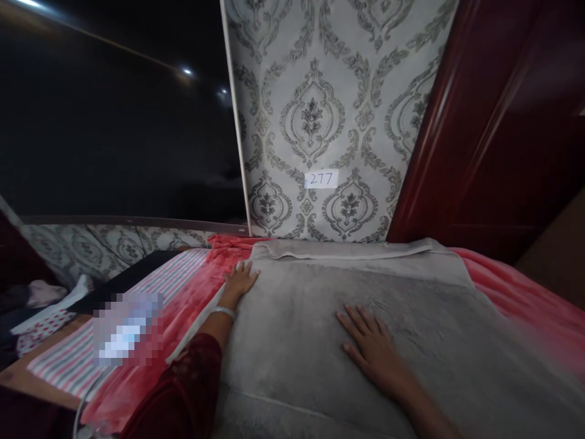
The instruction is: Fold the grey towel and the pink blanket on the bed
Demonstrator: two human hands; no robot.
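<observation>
A grey plush cloth lies spread out, with a folded-over strip along its far edge. My left hand rests on the cloth's left edge near the far corner, fingers apart, a bracelet on the wrist. Palm down, my right hand lies flat on the middle of the cloth with its fingers spread. Beneath the grey cloth, a red plush blanket shows on the right and left sides.
On the left is a striped cloth with a blurred-out bright object and a cable. A large dark screen stands behind. Patterned wallpaper bears a label reading 277. A dark red door or panel rises at right.
</observation>
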